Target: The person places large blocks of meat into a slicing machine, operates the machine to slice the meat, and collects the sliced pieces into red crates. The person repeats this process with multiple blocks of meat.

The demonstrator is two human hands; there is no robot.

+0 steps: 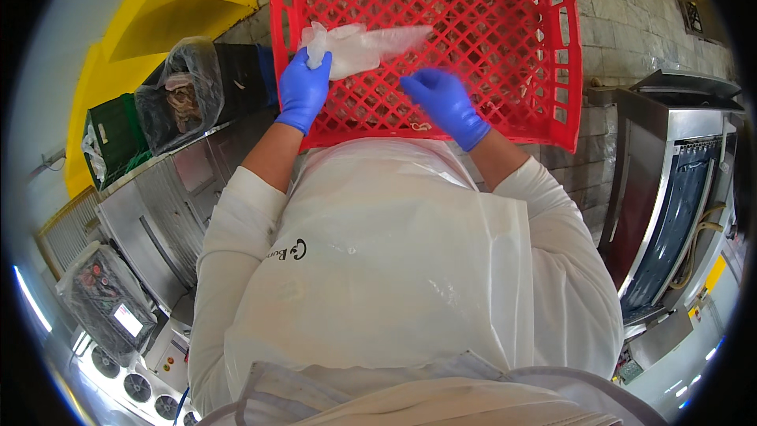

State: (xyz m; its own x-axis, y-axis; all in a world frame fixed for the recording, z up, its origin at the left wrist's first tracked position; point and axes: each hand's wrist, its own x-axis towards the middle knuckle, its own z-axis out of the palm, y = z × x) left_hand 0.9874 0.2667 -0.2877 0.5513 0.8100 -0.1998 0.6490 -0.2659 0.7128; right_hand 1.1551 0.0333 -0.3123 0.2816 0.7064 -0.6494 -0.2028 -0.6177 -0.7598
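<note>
My left hand (305, 93), in a blue glove, is closed on a crumpled, translucent white plastic bag (353, 49). The bag's thin tail stretches right, over the mesh floor of a red plastic crate (569, 55). To the right of the bag and apart from it, my right hand (443, 99), gloved in blue too, hovers over the crate's near part. Motion smears its fingers, which look curled, and nothing shows in them. A small pale scrap (420, 127) lies on the crate floor near the front wall.
On the left, a plastic-lined dark crate (180, 95) holding brownish pieces stands next to a green crate (118, 136). Below them is a steel machine (150, 229) with a plastic-covered control panel (106, 300). A steel unit with a dark belt (670, 205) stands right, on stone paving (615, 24).
</note>
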